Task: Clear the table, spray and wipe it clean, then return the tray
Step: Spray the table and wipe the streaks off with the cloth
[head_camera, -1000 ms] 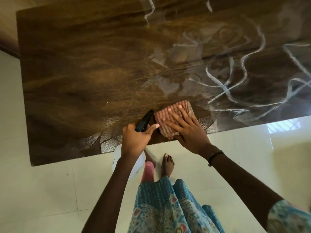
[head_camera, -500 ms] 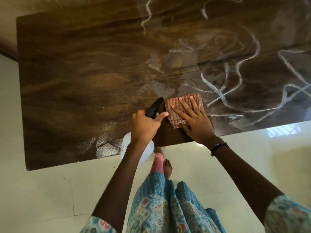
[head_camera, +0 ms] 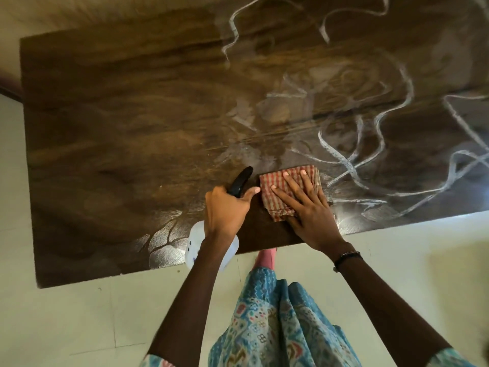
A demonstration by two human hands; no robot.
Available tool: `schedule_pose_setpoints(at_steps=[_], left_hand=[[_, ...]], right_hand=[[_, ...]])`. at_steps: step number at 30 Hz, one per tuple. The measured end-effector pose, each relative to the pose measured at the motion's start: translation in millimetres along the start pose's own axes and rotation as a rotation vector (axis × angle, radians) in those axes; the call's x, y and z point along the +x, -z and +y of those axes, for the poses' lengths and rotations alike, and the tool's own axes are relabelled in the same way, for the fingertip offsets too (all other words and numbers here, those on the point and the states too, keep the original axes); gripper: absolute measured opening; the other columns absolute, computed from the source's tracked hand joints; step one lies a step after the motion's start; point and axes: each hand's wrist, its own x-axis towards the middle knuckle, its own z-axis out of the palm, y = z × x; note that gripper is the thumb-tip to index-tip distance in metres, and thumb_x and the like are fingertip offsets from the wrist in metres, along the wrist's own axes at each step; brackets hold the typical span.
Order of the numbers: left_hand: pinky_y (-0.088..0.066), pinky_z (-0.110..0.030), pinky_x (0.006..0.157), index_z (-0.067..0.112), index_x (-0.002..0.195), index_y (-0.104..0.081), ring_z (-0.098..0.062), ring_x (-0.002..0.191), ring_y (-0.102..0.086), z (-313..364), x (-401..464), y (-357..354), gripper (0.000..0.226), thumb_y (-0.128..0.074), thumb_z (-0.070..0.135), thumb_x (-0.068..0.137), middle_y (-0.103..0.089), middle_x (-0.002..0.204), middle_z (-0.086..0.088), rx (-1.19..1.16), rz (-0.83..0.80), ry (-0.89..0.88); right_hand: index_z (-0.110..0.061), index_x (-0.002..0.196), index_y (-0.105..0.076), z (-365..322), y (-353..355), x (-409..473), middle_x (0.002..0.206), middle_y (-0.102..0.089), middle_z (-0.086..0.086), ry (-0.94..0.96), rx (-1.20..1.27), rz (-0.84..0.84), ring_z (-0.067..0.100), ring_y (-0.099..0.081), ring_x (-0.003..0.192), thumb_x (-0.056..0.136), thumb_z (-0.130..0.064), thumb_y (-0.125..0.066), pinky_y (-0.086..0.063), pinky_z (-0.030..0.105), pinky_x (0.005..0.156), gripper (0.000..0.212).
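Observation:
A dark wooden table (head_camera: 127, 133) fills the upper view, its right half streaked with white wet trails. My right hand (head_camera: 309, 207) presses flat, fingers spread, on a folded red-checked cloth (head_camera: 280, 181) near the table's front edge. My left hand (head_camera: 227, 207) grips a spray bottle by its neck. The black nozzle (head_camera: 242, 180) points away from me over the table, and the white translucent body (head_camera: 195, 242) hangs below my wrist at the table's edge. No tray is in view.
Pale floor tiles (head_camera: 66, 313) surround the table on the near and left sides. My blue patterned garment (head_camera: 264, 327) and a foot (head_camera: 266, 256) are just below the table's front edge. A dark band of wall base (head_camera: 8, 86) runs at the far left.
My right hand has slid the cloth to the right and a little away from me along the front edge. My left hand with the bottle moved the same way beside it.

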Motion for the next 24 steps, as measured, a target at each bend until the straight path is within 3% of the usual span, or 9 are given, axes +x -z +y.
schedule_pose_setpoints(at_steps=[5, 7, 11, 14, 19, 22, 24], left_hand=[[-0.042, -0.024, 0.049, 0.008, 0.075, -0.062, -0.011, 0.057, -0.055, -4.8, 13.0, 8.1, 0.040, -0.076, 0.045, 0.074, -0.057, 0.064, -0.002, 0.010, -0.001, 0.053], [-0.042, -0.023, 0.050, 0.011, 0.071, -0.060, -0.011, 0.058, -0.056, -2.1, 17.1, 14.3, 0.036, -0.076, 0.043, 0.075, -0.058, 0.064, -0.001, 0.008, -0.005, 0.047], [-0.053, -0.035, 0.065, 0.009, 0.078, -0.056, -0.022, 0.067, -0.062, 1.3, 27.4, 23.7, 0.038, -0.076, 0.041, 0.075, -0.059, 0.071, -0.005, -0.042, 0.038, 0.105], [-0.051, -0.036, 0.070, 0.015, 0.065, -0.052, -0.020, 0.065, -0.059, 3.8, 34.4, 32.0, 0.037, -0.077, 0.041, 0.075, -0.053, 0.065, -0.001, -0.057, 0.014, 0.080], [-0.042, -0.029, 0.062, 0.020, 0.059, -0.048, -0.011, 0.059, -0.053, 15.3, 47.2, 41.2, 0.038, -0.078, 0.036, 0.075, -0.054, 0.062, 0.000, -0.121, 0.031, 0.073], [-0.046, -0.033, 0.068, 0.022, 0.070, -0.047, -0.024, 0.080, -0.060, 19.0, 59.2, 42.1, 0.040, -0.079, 0.047, 0.069, -0.060, 0.088, -0.011, -0.132, 0.061, 0.110], [-0.049, -0.037, 0.074, 0.021, 0.074, -0.046, -0.027, 0.085, -0.059, 23.0, 64.8, 42.1, 0.044, -0.079, 0.049, 0.068, -0.059, 0.091, -0.011, -0.122, 0.056, 0.131]], right_hand=[[-0.034, 0.149, -0.024, 0.2, 1.9, 0.5, 0.159, -0.018, 0.002, -0.012, 0.021, -0.024, 0.031, -0.004, 0.148, 0.094, -0.044, -0.038, -0.011, 0.054, 0.116, 0.058], [-0.034, 0.150, -0.022, 0.3, 3.4, 0.3, 0.159, -0.017, 0.003, -0.004, 0.024, -0.041, 0.031, -0.004, 0.148, 0.094, -0.044, -0.038, -0.014, 0.056, 0.116, 0.058], [-0.036, 0.150, -0.018, 10.3, 9.5, 8.1, 0.160, -0.014, 0.001, 0.018, -0.007, -0.060, 0.031, -0.004, 0.148, 0.094, -0.041, -0.039, -0.018, 0.056, 0.115, 0.060], [-0.036, 0.150, -0.017, 19.1, 18.2, 36.8, 0.160, -0.013, 0.001, -0.037, 0.011, -0.056, 0.031, -0.003, 0.148, 0.092, -0.041, -0.037, -0.016, 0.056, 0.115, 0.062], [-0.031, 0.147, -0.033, -7.4, 22.9, 124.2, 0.157, -0.025, 0.006, -0.094, 0.020, -0.013, 0.036, -0.010, 0.146, 0.087, -0.040, -0.040, -0.018, 0.061, 0.114, 0.061], [-0.028, 0.143, -0.041, -47.8, 15.0, 162.2, 0.156, -0.028, 0.007, 0.042, 0.027, -0.014, 0.038, -0.014, 0.145, 0.082, -0.034, -0.052, -0.015, 0.058, 0.113, 0.063], [-0.021, 0.138, -0.049, -68.0, 7.1, 162.2, 0.153, -0.034, 0.010, 0.144, 0.026, -0.016, 0.039, -0.021, 0.143, 0.077, -0.028, -0.064, -0.019, 0.058, 0.112, 0.064]])
